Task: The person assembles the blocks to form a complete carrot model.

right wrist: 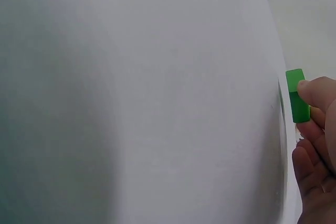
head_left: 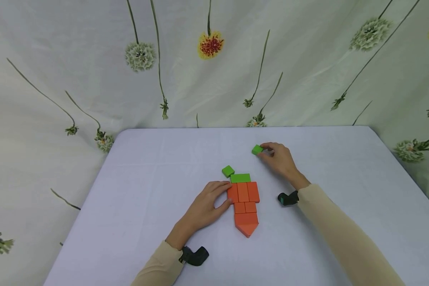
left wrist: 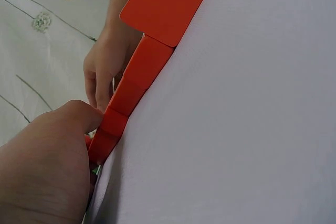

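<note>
On the table, orange blocks (head_left: 243, 192) lie side by side in a flat shape that narrows to a triangular block (head_left: 247, 229) at the near end. My left hand (head_left: 206, 203) rests at the left side of this shape, its thumb and a fingertip touching the leftmost upright orange block (head_left: 232, 193). A green rectangular block (head_left: 240, 178) lies against the far end, with a small green block (head_left: 228, 171) turned at an angle near its left corner. Farther back, my right hand (head_left: 279, 159) pinches another small green block (right wrist: 298, 95) between thumb and fingers.
A pale cloth covers the table (head_left: 164, 159). Behind it hangs a flowered curtain (head_left: 178, 71). Dark wrist cameras stick out from the left sleeve (head_left: 161, 264) and the right sleeve (head_left: 337, 226).
</note>
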{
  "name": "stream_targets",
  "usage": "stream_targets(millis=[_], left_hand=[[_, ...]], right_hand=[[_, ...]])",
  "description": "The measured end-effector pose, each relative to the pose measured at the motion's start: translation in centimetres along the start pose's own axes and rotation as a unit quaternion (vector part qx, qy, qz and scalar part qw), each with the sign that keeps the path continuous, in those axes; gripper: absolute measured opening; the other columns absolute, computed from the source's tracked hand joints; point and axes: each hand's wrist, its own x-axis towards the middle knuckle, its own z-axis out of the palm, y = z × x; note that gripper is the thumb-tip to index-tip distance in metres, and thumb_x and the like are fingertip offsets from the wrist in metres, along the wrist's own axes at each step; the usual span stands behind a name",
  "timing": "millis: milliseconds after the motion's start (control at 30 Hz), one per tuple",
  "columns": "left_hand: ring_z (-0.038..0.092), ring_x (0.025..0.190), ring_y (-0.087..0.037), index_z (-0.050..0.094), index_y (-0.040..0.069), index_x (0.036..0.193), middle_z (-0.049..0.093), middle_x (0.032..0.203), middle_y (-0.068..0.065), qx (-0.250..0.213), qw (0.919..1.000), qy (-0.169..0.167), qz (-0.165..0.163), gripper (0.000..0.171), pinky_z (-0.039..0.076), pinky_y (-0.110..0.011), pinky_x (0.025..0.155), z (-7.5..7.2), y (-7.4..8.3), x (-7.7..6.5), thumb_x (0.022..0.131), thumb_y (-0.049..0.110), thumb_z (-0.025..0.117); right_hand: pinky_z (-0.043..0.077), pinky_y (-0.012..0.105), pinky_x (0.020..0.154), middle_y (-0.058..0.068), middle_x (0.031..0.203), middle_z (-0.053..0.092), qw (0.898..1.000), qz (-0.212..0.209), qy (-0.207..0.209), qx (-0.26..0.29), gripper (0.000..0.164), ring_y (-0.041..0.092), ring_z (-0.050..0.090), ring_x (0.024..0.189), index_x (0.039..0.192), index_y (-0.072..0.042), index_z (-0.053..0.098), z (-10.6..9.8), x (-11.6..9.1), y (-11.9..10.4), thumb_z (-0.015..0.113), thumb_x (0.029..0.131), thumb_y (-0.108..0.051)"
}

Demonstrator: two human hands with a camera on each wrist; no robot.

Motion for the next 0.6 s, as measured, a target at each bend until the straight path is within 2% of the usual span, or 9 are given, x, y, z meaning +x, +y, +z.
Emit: stream_targets(millis=[333,600], left_hand=[[0.049,0.139,-0.02,0.06,0.008,0.144,0.058,0.148,-0.005,0.005,1.0,0.002,0.001,0.049,0.046,-0.037,0.115,0.1,0.0,0.1,0.099,0.026,0.07],[0.049,0.139,-0.021,0.06,0.009,0.144,0.058,0.148,-0.005,0.004,1.0,0.003,0.0,0.049,0.047,-0.038,0.114,0.1,0.0,0.0,0.099,0.027,0.07]], right_hand=[[0.055,0.048,0.094,0.017,0.126,0.068,0.999,0.014,0.001,0.03,0.039,0.035,0.065,0.108,0.132,-0.006,0.068,-0.1,-1.6,-0.3,0.071,0.098,-0.025],[0.055,0.046,0.096,0.016,0.123,0.07,0.998,0.009,0.002,0.062,0.038,0.032,0.066,0.107,0.131,-0.006,0.068,0.2,-3.1,-0.5,0.072,0.098,-0.024]])
